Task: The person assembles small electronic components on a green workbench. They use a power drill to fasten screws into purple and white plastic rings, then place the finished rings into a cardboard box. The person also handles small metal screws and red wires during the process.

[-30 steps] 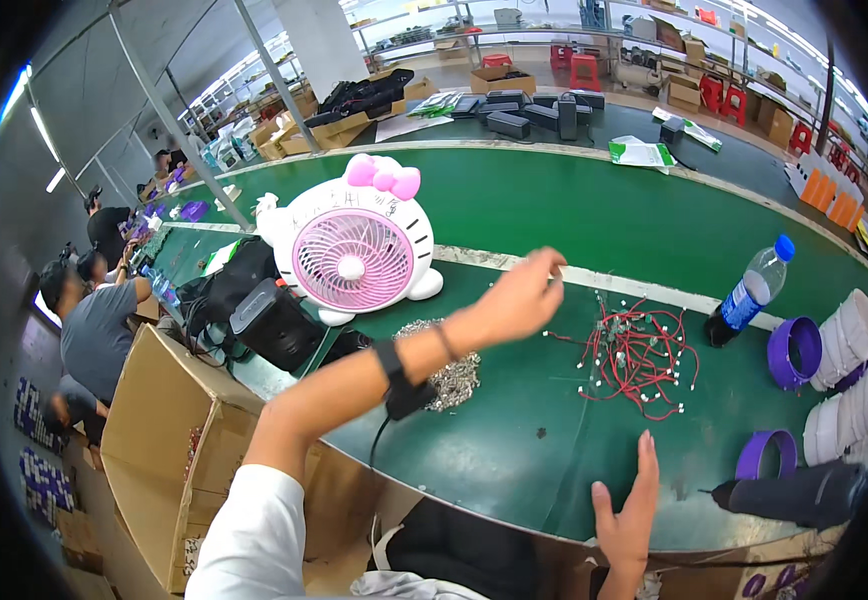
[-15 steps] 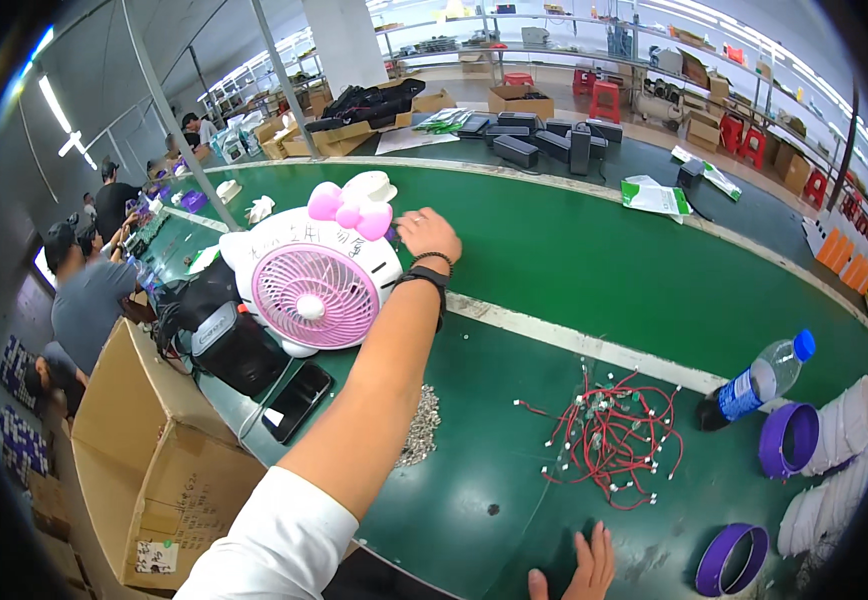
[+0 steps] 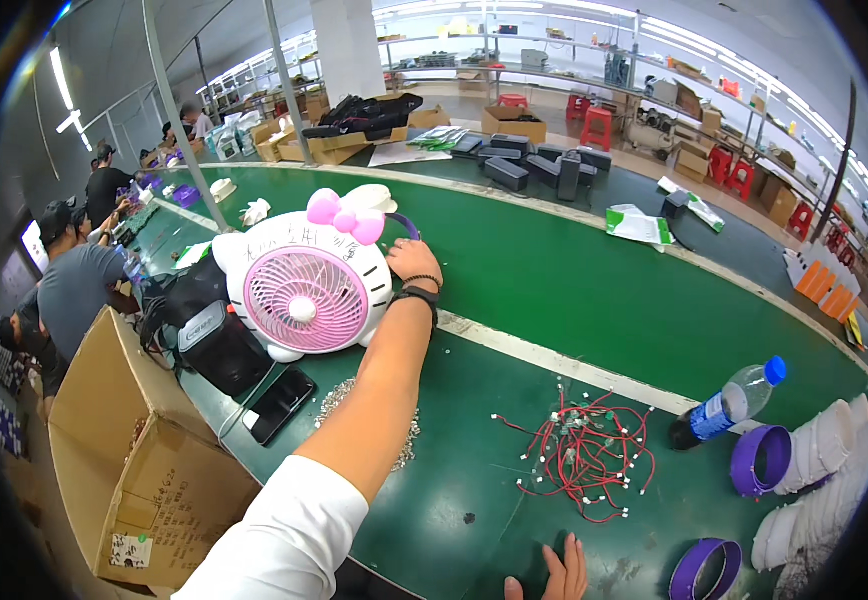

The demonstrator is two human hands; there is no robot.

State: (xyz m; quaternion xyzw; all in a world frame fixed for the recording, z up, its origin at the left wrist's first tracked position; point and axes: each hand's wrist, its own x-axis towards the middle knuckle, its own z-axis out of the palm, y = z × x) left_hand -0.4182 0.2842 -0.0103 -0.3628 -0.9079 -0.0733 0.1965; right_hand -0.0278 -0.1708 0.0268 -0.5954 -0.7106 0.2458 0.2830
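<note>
A white electric fan [image 3: 239, 300] with a pink grille and a pink bow stands on the green bench at the left. My left hand [image 3: 414, 262] reaches forward and curls against the fan's right edge; some fingertips are hidden behind it. A dark purple band [image 3: 406, 224] arcs behind the fan, just above that hand. At the bottom, my right hand [image 3: 558, 574] lies open by the bench's near edge, thumb apart from the fingers, holding nothing visible. Beyond it is a tangle of red cables [image 3: 589, 450] with white connectors. Small metal parts [image 3: 406, 448] lie partly hidden beneath my left forearm.
A phone [image 3: 280, 405] and a black device [image 3: 222, 345] sit left of my arm, above a cardboard box [image 3: 164, 500]. To the right stand a dark-drink bottle [image 3: 724, 405], purple rings [image 3: 760, 461] and stacked white rings [image 3: 824, 440]. People work at the far left.
My left hand has moved down along the fan's right edge, exposing the purple band. The fan looks slightly more upright. The whole view has shifted a little; my right hand remains by the near edge.
</note>
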